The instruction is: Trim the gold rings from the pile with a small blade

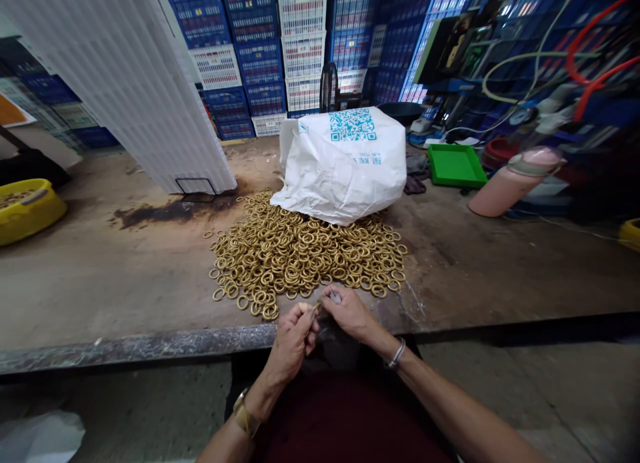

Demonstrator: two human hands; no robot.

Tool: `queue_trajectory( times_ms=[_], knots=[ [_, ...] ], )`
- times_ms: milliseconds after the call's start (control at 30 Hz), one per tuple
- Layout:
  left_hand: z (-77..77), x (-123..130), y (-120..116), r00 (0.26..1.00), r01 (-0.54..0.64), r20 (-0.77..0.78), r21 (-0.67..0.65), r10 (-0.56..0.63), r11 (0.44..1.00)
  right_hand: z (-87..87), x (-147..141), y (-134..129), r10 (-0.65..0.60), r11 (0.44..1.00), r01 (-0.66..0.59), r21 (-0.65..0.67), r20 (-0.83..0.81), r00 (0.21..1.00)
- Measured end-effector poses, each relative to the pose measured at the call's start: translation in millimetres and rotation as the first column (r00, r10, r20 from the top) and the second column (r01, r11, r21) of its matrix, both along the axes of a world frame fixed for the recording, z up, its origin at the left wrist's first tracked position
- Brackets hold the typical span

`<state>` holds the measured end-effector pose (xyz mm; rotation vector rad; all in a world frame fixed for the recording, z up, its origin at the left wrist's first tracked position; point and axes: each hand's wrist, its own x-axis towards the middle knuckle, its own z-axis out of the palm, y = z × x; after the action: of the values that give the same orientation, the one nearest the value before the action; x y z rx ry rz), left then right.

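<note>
A wide heap of brass-coloured rings (300, 250) spreads over the brown table (465, 270), spilling from under a white sack (350, 163) with blue print. At the heap's near edge, over the table's front edge, my two hands meet. My left hand (295, 336) is closed, thumb and fingers pinching a small brass-coloured ring seen edge-on. My right hand (347, 311) is closed at the other side of that ring, with a small greyish piece showing between its fingers; what that piece is I cannot make out.
A white corrugated stack (135, 83) leans at the back left beside a black wire stand (196, 188). A yellow basin (30, 210) is at far left. On the right are a green tray (456, 165), a pink bottle (513, 183) and hoses. Blue and white crates (260, 60) line the back.
</note>
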<state>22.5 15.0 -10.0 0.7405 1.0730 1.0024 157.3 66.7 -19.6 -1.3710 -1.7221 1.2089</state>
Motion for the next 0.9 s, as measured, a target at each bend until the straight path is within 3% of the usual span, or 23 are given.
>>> queue_trajectory(
  times_ms=[133, 267, 533, 700, 900],
  knots=[
    [-1.8, 0, 2, 0.998, -0.037, -0.055, 0.036, 0.039, 0.999, -2.7, 3, -8, 0.114, 0.975, -0.153, 0.161, 0.231, 0.966],
    [-5.9, -1, 3, 0.991, -0.045, -0.122, 0.057, 0.052, 0.997, -5.4, 4, -14, 0.170, 0.937, -0.275, 0.217, 0.405, 0.899],
    [-5.7, 0, 2, 0.980, -0.051, -0.190, 0.090, 0.067, 0.995, -4.9, 0, -15, 0.150, 0.925, -0.291, 0.244, 0.470, 0.870],
    [-1.9, 0, 1, 0.975, -0.061, -0.208, 0.089, 0.078, 0.994, 2.0, -1, -15, 0.143, 0.943, -0.276, 0.187, 0.521, 0.842],
    [-7.5, -5, -1, 0.980, -0.063, -0.182, 0.103, 0.081, 0.993, 8.7, -3, -13, 0.182, 0.934, -0.338, 0.116, 0.659, 0.730]
  ],
)
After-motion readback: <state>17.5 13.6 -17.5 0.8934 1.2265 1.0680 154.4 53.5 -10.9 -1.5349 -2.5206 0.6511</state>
